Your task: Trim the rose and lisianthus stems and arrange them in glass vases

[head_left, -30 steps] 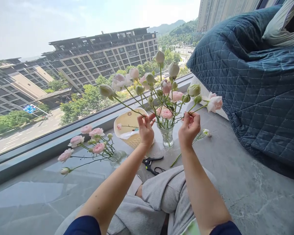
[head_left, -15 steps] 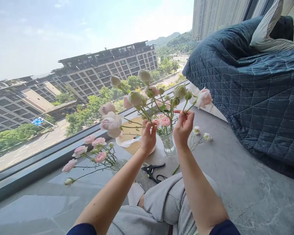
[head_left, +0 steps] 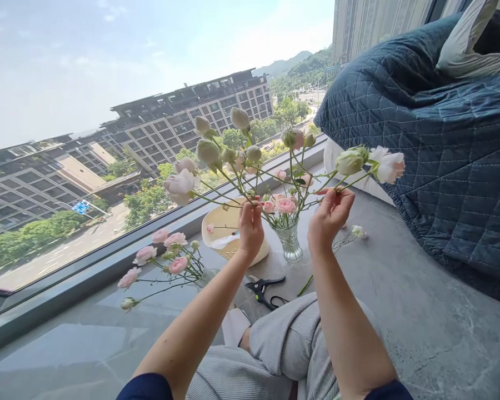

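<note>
Two rose stems (head_left: 220,195) pinched by left hand (head_left: 250,228) and right hand (head_left: 330,218); blue sign (head_left: 80,207) unreadable.

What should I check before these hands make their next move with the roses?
Right hand pinching a rose stem: ok.
Left hand holding a stem: cannot tell, its fingers hide the grip.
Glass vase standing upright: ok.
Water in the vase: cannot tell.
Pruning shears lying within reach on the ledge: ok.
Loose roses lying apart from the vase: ok.
</note>
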A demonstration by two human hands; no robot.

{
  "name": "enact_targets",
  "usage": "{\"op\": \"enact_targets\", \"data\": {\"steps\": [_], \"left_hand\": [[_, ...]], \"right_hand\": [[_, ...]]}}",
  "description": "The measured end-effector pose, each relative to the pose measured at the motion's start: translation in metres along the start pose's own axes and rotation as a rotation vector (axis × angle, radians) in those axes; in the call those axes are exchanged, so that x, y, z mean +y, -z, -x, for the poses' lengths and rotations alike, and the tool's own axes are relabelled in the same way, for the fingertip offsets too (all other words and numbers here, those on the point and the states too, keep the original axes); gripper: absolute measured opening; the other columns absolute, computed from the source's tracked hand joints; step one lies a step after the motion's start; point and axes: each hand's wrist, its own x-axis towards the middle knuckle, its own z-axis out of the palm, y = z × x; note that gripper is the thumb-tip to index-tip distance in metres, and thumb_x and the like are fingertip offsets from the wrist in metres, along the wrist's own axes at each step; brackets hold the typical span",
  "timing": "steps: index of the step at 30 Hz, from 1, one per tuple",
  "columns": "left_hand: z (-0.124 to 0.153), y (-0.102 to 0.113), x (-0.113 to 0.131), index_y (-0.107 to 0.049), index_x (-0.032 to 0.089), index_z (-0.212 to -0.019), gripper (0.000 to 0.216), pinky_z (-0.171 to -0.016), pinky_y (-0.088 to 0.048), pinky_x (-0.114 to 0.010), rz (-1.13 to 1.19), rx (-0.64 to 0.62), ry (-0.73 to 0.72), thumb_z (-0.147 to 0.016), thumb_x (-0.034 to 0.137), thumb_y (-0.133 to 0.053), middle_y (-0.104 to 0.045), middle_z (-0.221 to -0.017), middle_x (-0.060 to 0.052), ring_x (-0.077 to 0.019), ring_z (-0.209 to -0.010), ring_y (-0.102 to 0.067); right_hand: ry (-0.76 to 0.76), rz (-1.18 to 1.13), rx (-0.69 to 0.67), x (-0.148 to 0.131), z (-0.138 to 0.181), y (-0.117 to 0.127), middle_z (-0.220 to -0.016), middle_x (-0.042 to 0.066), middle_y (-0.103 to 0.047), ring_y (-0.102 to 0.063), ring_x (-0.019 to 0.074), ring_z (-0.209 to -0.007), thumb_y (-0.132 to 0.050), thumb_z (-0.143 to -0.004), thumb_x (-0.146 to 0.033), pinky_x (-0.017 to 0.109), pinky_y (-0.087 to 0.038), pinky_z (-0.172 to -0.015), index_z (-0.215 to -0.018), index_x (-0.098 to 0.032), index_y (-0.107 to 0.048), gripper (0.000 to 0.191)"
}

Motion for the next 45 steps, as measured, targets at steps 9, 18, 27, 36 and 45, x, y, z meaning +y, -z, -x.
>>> {"op": "enact_targets", "data": {"steps": [9,18,27,36,45], "left_hand": [[0.003,-0.003,0.0,-0.06,0.022,-0.093,0.02,-0.099,-0.044,-0.039,-0.028,-0.085,0.024,-0.094,0.034,-0.045,-0.061,-0.106,-0.009,-0.021,-0.12,-0.054],[0.014,0.002,0.016,-0.063,0.022,-0.09,0.023,-0.097,-0.047,-0.039,-0.089,-0.221,-0.031,-0.093,0.036,-0.045,-0.051,-0.134,-0.013,-0.0246,-0.124,-0.054],[0.015,0.007,0.01,-0.06,0.021,-0.089,0.021,-0.103,-0.044,-0.041,-0.102,-0.195,-0.082,-0.095,0.031,-0.042,-0.049,-0.134,-0.012,-0.0216,-0.125,-0.053],[0.014,0.012,0.012,-0.063,0.021,-0.088,0.022,-0.102,-0.045,-0.044,-0.162,-0.257,-0.161,-0.094,0.029,-0.044,-0.054,-0.128,-0.012,-0.0234,-0.125,-0.053],[0.012,0.013,0.016,-0.069,0.024,-0.085,0.021,-0.101,-0.046,-0.043,-0.227,-0.271,-0.218,-0.091,0.032,-0.051,-0.055,-0.127,-0.011,-0.0249,-0.124,-0.052]], "right_hand": [[-0.015,-0.018,-0.049,-0.001,0.003,0.004,-0.075,-0.001,-0.056,-0.057,0.0114,-0.069,-0.044,-0.093,-0.03,0.027,-0.047,-0.068,-0.088,-0.021,-0.045,0.01],[-0.02,0.126,-0.217,0.002,0.015,-0.002,-0.078,0.003,-0.067,-0.064,0.0152,-0.072,-0.048,-0.093,-0.034,0.028,-0.049,-0.07,-0.091,-0.019,-0.052,0.015],[-0.1,0.059,-0.073,0.005,0.01,0.003,-0.077,0.002,-0.064,-0.061,0.0122,-0.068,-0.047,-0.093,-0.038,0.025,-0.049,-0.065,-0.089,-0.02,-0.049,0.019],[-0.102,0.069,-0.137,0.005,0.012,0.002,-0.077,0.004,-0.066,-0.063,0.0139,-0.068,-0.049,-0.091,-0.038,0.026,-0.049,-0.065,-0.092,-0.018,-0.054,0.021],[-0.103,0.023,-0.288,0.004,0.011,0.01,-0.083,0.0,-0.064,-0.057,0.0114,-0.066,-0.057,-0.078,-0.025,0.026,-0.049,-0.068,-0.1,-0.019,-0.056,0.023]]}}
